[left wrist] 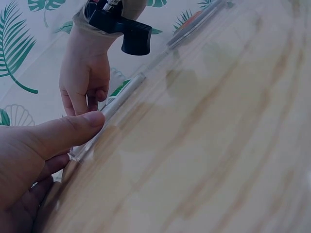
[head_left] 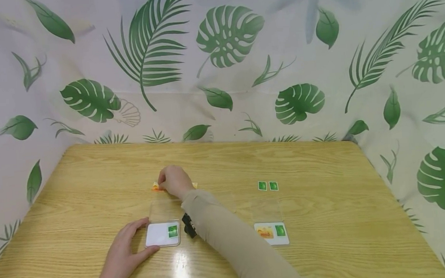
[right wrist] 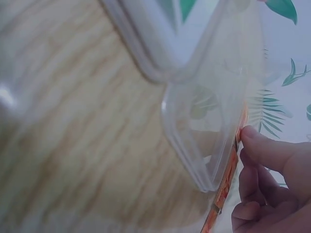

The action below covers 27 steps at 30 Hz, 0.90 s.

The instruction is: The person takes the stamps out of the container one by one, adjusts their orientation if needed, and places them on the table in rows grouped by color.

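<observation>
On the left of the table lies an open clear plastic case (head_left: pixel 163 246) holding a white card (head_left: pixel 156 235) with a green stamp (head_left: pixel 173 231) at its right. My left hand (head_left: pixel 123 253) holds this case at its left side, thumb at the near edge and fingers at the far corner. Beyond the raised clear lid (head_left: pixel 166 210), my right hand (head_left: pixel 176 182) pinches at an orange-and-yellow stamp (head_left: pixel 155 187). In the right wrist view the thumb and a finger meet at the edge of the orange stamps (right wrist: pixel 226 182). Another stamp (head_left: pixel 195 185) shows partly behind the hand.
To the right lies a second clear case with a white card (head_left: pixel 271 241) bearing an orange stamp (head_left: pixel 265 232) and a green stamp (head_left: pixel 280 230). Two loose green stamps (head_left: pixel 262 185) lie beyond it. A leaf-patterned cloth (head_left: pixel 241 81) hangs behind the wooden table (head_left: pixel 348 216).
</observation>
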Tool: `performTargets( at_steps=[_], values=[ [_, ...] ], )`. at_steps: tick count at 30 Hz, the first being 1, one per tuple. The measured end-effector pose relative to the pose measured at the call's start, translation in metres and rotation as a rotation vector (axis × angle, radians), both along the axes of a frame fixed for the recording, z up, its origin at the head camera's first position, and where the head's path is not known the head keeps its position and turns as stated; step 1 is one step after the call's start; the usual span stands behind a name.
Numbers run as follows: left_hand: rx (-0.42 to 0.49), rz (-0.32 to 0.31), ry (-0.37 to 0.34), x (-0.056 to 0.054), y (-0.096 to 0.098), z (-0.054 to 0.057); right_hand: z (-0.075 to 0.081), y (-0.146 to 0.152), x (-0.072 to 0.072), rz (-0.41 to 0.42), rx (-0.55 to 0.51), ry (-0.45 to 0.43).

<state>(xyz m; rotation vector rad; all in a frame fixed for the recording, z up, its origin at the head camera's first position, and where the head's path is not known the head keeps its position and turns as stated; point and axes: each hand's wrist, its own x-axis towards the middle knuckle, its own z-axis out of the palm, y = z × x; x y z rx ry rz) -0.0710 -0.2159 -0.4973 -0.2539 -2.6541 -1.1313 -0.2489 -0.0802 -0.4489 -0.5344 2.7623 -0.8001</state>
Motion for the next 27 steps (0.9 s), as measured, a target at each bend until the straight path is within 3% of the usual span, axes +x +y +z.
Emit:
performTargets(
  at_steps=[15,22,27],
  values=[
    [0.003,0.001,-0.004,-0.001,0.001,-0.001,0.005,0.008,0.004,0.029,-0.052,0.001],
    [0.009,-0.002,-0.013,-0.001,0.001,-0.002,0.020,0.023,0.013,0.027,-0.158,0.000],
    [0.008,0.001,-0.020,0.000,0.000,-0.002,0.031,0.035,0.028,0.100,-0.214,0.002]
  ],
)
